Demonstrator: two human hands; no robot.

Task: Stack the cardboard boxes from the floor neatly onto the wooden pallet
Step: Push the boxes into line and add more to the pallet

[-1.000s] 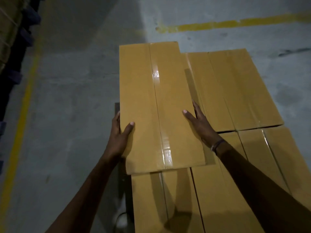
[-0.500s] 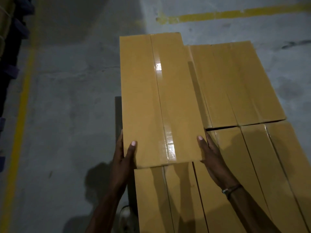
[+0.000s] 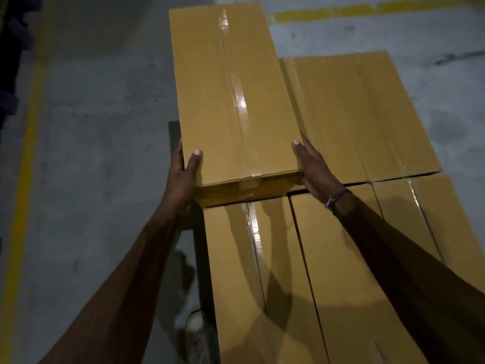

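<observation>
Left of the left hand (image 3: 181, 177): bare concrete floor (image 3: 99, 153) with a yellow line (image 3: 23, 185) running away from the person, dark racking at the far left edge, too dim to identify. Left hand grips the near-left corner of the top box (image 3: 231, 101), thumb on the lid, fingers down the left side. Between the hands: top box, taped seam down its middle, long axis pointing away from the person, leaning slightly left at the far end; it sits higher than its neighbours and its near end meets the far end of the near-left box (image 3: 236, 271). Right hand (image 3: 315, 172) presses against the near-right corner, fingers fairly straight along the side, thumb on the top edge, more a flat clamp than a curl. Right of the right hand: far-right box (image 3: 367, 114) just beside the top box, and near-right boxes (image 3: 367, 258) below it, all lying the same way, seams parallel. Pallet (image 3: 174, 132) only shows as a dark strip by the left hand. A shoe (image 3: 195, 334) shows below the left arm. Progress guess: one layer down, second layer just started with this box; whether it is fully seated, cannot tell. Floor boxes left to lift: none in view, so the count remaining is unknown. Likely still needs squaring against the layer edges.
</observation>
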